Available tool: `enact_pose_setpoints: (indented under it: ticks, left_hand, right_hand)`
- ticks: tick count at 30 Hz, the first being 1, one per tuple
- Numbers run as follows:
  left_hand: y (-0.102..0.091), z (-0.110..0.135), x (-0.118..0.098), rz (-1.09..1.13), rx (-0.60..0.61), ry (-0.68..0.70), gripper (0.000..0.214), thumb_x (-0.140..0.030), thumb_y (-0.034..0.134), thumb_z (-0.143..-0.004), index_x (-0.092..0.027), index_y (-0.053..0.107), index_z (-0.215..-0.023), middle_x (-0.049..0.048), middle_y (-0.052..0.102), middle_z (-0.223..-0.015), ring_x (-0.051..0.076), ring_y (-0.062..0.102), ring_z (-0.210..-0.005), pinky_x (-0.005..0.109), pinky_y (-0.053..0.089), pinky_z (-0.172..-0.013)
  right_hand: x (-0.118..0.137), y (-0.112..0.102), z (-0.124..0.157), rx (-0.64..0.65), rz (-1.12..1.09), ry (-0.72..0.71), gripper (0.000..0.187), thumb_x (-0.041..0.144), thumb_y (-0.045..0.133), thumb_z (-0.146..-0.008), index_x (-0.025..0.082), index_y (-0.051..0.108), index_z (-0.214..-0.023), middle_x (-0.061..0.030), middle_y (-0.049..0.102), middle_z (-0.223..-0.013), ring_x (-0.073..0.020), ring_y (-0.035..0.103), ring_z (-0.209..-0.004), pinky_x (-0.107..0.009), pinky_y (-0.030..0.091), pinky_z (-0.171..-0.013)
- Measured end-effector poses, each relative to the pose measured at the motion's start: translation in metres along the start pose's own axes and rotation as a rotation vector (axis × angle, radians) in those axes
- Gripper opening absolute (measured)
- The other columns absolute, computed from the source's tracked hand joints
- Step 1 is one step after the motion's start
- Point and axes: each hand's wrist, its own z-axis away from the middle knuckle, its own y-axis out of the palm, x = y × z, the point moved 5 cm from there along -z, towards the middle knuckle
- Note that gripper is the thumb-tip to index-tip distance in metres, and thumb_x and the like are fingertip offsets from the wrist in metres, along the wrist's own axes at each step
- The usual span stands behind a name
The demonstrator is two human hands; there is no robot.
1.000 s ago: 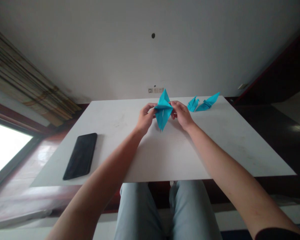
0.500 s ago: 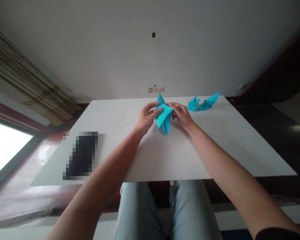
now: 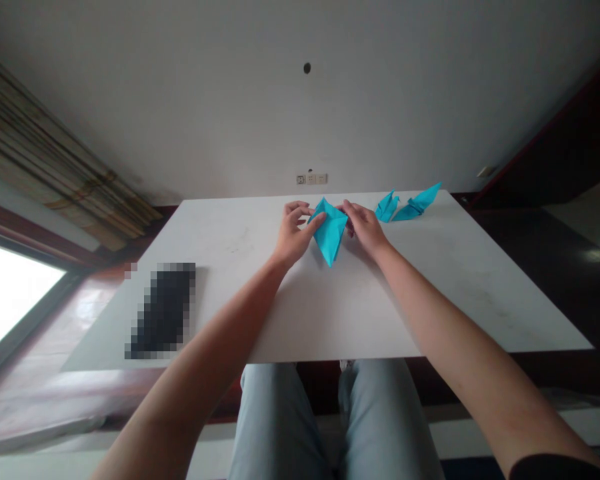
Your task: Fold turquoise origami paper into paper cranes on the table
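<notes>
A bright blue sheet of origami paper (image 3: 331, 235), folded into a kite-like diamond, is held up between my hands over the middle of the table. My left hand (image 3: 297, 230) pinches its left corner, with the thumb lying on the front face and the fingers behind or beside it. On the other side, my right hand (image 3: 363, 225) grips the right corner between thumb and fingers; some of those fingertips are hidden behind the paper. The lower point of the diamond hangs toward me.
Two folded blue paper birds, a smaller one (image 3: 387, 207) and a longer one (image 3: 419, 203), stand at the table's back right. A dark pixelated rectangle (image 3: 165, 312) lies at the left. The white table (image 3: 330, 320) reaches back toward a wall with sockets (image 3: 311, 179).
An upper flap and lower flaps of the blue paper stood apart before; now the paper shows as one smoother diamond. Both hands stay at its side corners, fingers slightly shifted.
</notes>
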Motion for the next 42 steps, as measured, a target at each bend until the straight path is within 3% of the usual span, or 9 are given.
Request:
enact_pose_setpoints:
  ticks: [3, 9, 16, 20, 24, 28, 31, 38, 42]
  left_hand:
    - [-0.001, -0.002, -0.007, 0.001, -0.032, 0.073, 0.036, -0.056, 0.093, -0.099, -0.024, 0.075, -0.094, 0.0077, 0.076, -0.116, 0.024, 0.072, -0.119, 0.039, 0.057, -0.111]
    - [-0.001, -0.007, -0.006, 0.25, -0.051, -0.033, 0.052, -0.074, 0.088, -0.098, -0.026, 0.067, -0.097, 0.0032, 0.073, -0.094, 0.019, 0.069, -0.09, 0.032, 0.059, -0.083]
    - [-0.003, -0.007, 0.008, 0.375, 0.046, -0.194, 0.056, -0.078, 0.089, -0.093, -0.026, 0.067, -0.099, 0.0031, 0.07, -0.093, 0.019, 0.069, -0.087, 0.033, 0.063, -0.078]
    - [-0.003, -0.007, 0.011, 0.346, -0.044, -0.264, 0.058, -0.083, 0.077, -0.1, -0.03, 0.067, -0.121, 0.005, 0.077, -0.113, 0.021, 0.076, -0.096, 0.033, 0.063, -0.077]
    - [0.001, -0.003, 0.001, 0.327, -0.027, -0.213, 0.048, -0.066, 0.08, -0.104, -0.035, 0.067, -0.138, 0.0069, 0.078, -0.138, 0.023, 0.079, -0.106, 0.036, 0.066, -0.087]
    - [0.006, 0.001, 0.0, 0.258, 0.015, -0.137, 0.057, -0.046, 0.101, -0.086, -0.029, 0.069, -0.129, 0.0096, 0.077, -0.142, 0.023, 0.079, -0.111, 0.034, 0.066, -0.09]
    - [0.006, 0.0, 0.009, 0.216, -0.001, -0.146, 0.05, -0.048, 0.1, -0.087, -0.025, 0.069, -0.119, 0.0092, 0.08, -0.131, 0.021, 0.08, -0.105, 0.033, 0.066, -0.089]
    - [-0.002, -0.006, 0.014, 0.209, -0.083, -0.102, 0.056, -0.059, 0.097, -0.094, -0.028, 0.059, -0.121, 0.0066, 0.084, -0.117, 0.019, 0.082, -0.096, 0.031, 0.064, -0.084]
    - [-0.004, -0.003, 0.011, 0.105, -0.111, -0.063, 0.045, -0.053, 0.094, -0.099, -0.027, 0.059, -0.11, 0.0041, 0.082, -0.105, 0.017, 0.078, -0.087, 0.028, 0.06, -0.075]
  right_hand:
    - [0.004, -0.001, 0.002, -0.011, 0.025, -0.039, 0.081, 0.108, 0.063, -0.09, 0.029, 0.079, -0.094, -0.0025, 0.064, -0.082, -0.0207, 0.06, -0.074, -0.035, 0.052, -0.068]
    - [0.03, 0.01, 0.012, 0.13, -0.004, -0.156, 0.077, 0.104, 0.07, -0.089, 0.029, 0.08, -0.104, -0.0072, 0.081, -0.114, -0.0291, 0.073, -0.116, -0.044, 0.06, -0.104]
    - [0.02, 0.024, 0.013, 0.267, -0.146, -0.032, 0.063, 0.084, 0.097, -0.075, 0.028, 0.075, -0.094, -0.0008, 0.079, -0.086, -0.0212, 0.072, -0.08, -0.038, 0.063, -0.078]
    - [0.011, 0.016, 0.006, 0.163, -0.114, -0.005, 0.053, 0.076, 0.092, -0.081, 0.028, 0.069, -0.084, 0.0027, 0.068, -0.07, -0.0171, 0.063, -0.065, -0.034, 0.057, -0.065]
    - [0.005, 0.006, 0.002, 0.04, -0.128, 0.022, 0.047, 0.07, 0.089, -0.084, 0.028, 0.067, -0.084, 0.0043, 0.066, -0.069, -0.0149, 0.06, -0.06, -0.03, 0.052, -0.059]
    - [0.004, 0.008, 0.003, 0.097, -0.101, 0.023, 0.043, 0.065, 0.09, -0.085, 0.028, 0.068, -0.086, 0.0049, 0.064, -0.066, -0.0145, 0.059, -0.057, -0.03, 0.052, -0.058]
    - [0.005, 0.012, 0.004, 0.158, -0.081, 0.004, 0.04, 0.061, 0.088, -0.086, 0.028, 0.065, -0.085, 0.0051, 0.062, -0.064, -0.0144, 0.057, -0.056, -0.03, 0.05, -0.056]
    - [0.0, 0.011, 0.006, 0.126, 0.048, -0.093, 0.03, 0.042, 0.083, -0.088, 0.03, 0.056, -0.094, 0.0045, 0.062, -0.082, -0.0142, 0.051, -0.064, -0.03, 0.042, -0.059]
    - [0.001, 0.011, 0.01, 0.089, 0.121, -0.195, 0.052, 0.036, 0.094, -0.083, 0.032, 0.059, -0.123, 0.0, 0.065, -0.109, -0.0155, 0.055, -0.074, -0.033, 0.051, -0.067]
